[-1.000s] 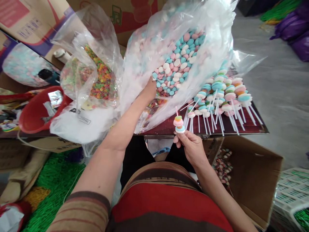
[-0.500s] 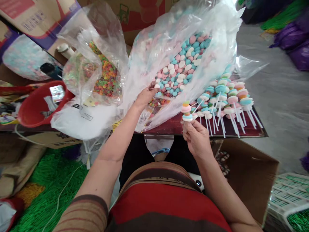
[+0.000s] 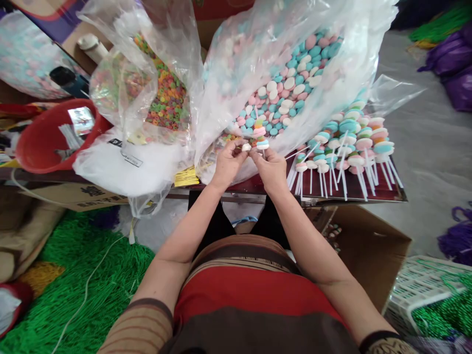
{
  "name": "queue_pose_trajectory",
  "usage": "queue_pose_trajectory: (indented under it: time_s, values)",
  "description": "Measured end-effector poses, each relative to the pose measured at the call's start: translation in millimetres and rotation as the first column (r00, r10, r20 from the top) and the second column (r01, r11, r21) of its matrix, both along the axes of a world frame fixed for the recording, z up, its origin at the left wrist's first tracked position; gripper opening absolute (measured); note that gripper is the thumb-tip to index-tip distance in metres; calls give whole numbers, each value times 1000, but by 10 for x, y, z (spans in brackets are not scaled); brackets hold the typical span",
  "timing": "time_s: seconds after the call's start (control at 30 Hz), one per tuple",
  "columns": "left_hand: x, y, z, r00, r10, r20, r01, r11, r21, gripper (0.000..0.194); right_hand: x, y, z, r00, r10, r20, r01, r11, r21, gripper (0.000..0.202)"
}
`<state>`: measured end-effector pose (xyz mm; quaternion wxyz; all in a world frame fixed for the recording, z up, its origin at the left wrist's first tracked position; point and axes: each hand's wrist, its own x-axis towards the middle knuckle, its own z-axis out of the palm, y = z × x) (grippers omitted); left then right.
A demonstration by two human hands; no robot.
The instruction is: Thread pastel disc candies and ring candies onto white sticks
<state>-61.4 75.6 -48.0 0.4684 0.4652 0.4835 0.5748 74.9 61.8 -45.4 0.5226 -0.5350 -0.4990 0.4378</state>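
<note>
Close together above the table's front edge are both my hands. My left hand (image 3: 227,164) pinches a small white marshmallow (image 3: 246,147) between thumb and fingertips. My right hand (image 3: 272,167) is closed on a candy skewer (image 3: 259,132), a white stick threaded with pink, white and blue marshmallows and orange and green gummy rings. The skewer stands nearly upright, with its stick partly hidden by my fingers. Just behind my hands lies a large open plastic bag of pink, white and blue marshmallows (image 3: 285,93). To the right, several finished-looking skewers (image 3: 342,142) are piled with their sticks pointing towards me.
A clear bag of colourful gummy rings (image 3: 167,98) stands left of the marshmallows. Farther left is a red basin (image 3: 33,142) with packets. Yellow ties (image 3: 186,177) lie at the table's edge. Below right are a cardboard box (image 3: 368,246) and a white crate (image 3: 405,285).
My left hand has come back from the marshmallow bag with a white marshmallow. My right hand has moved left with the skewer, and the two hands now meet. The view has shifted slightly.
</note>
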Motion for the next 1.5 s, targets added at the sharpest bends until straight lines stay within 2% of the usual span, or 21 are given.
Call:
queue_pose_trajectory:
  time_s: [0.1,0.17,0.27,0.37,0.57,0.77,0.87,0.93,1.03,1.23,1.37,1.5]
  values:
    - [-68,4,44,995,95,37,-95,995,-3,37,-40,50,-47,998,-20,65,21,1000,-8,34]
    - [-104,-44,112,984,104,142,-98,994,-45,34,-50,49,-45,999,-20,27,20,1000,8,34]
    - [-105,-168,222,943,-4,332,49,991,-127,33,-42,-4,24,995,17,-98,-14,1000,27,33]
    - [-38,-297,288,912,-47,407,121,980,-157,33,-3,-96,145,974,70,-217,-72,997,-1,28]
    - [100,-454,277,917,-64,395,132,980,-148,36,92,-293,295,950,76,-303,-107,990,-88,22]
    - [126,-535,255,945,-121,304,176,971,-160,53,122,-369,338,926,32,-376,-123,968,-220,27]
    - [124,-574,253,968,-119,221,151,980,-132,51,130,-385,357,920,20,-391,-118,966,-229,34]
    - [123,-591,259,972,-117,203,143,983,-114,47,137,-398,364,901,49,-430,-163,959,-231,41]
    - [127,-604,281,964,-109,242,144,981,-130,38,148,-418,364,878,85,-471,-215,949,-231,47]
    - [146,-624,296,961,-15,278,73,977,-201,22,156,-437,370,881,49,-470,-183,952,-244,41]
    - [141,-650,295,943,0,333,69,978,-194,30,137,-442,377,898,5,-440,-126,961,-246,38]
    - [171,-671,297,956,-46,288,92,985,-147,41,108,-467,374,887,18,-462,-138,964,-228,44]
